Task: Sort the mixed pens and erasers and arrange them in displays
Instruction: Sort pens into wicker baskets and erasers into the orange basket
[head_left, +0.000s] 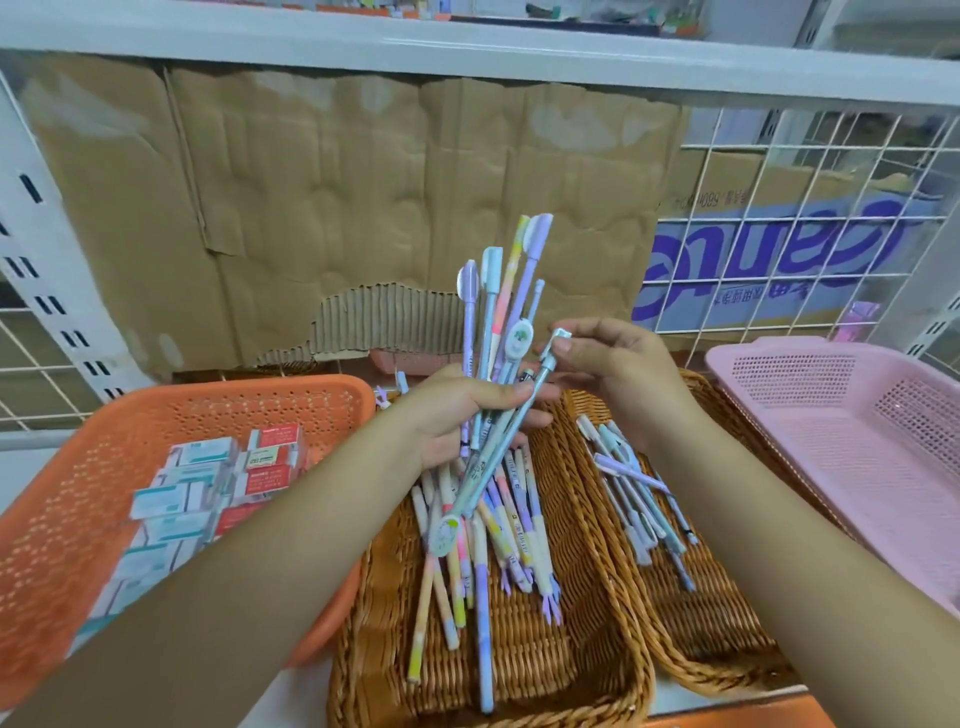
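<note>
Mid-sort: left hand (457, 415) clamps a pastel pen bundle (498, 291) over the middle wicker basket (540, 670), right hand (618, 369) pinches one blue-grey pen (501, 447) by its top, and next it wants sliding free, likely into the right wicker basket (727, 623).

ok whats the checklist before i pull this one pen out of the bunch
1. Left hand grip on the bundle of pens: fingers curled round it, ok.
2. Right hand pinch on the top end of the light blue pen: ok.
3. That pen free of the left thumb: cannot tell.
4. Room in the right wicker basket: bare weave showing, ok.
5. Erasers kept apart, in the orange basket: ok.
</note>
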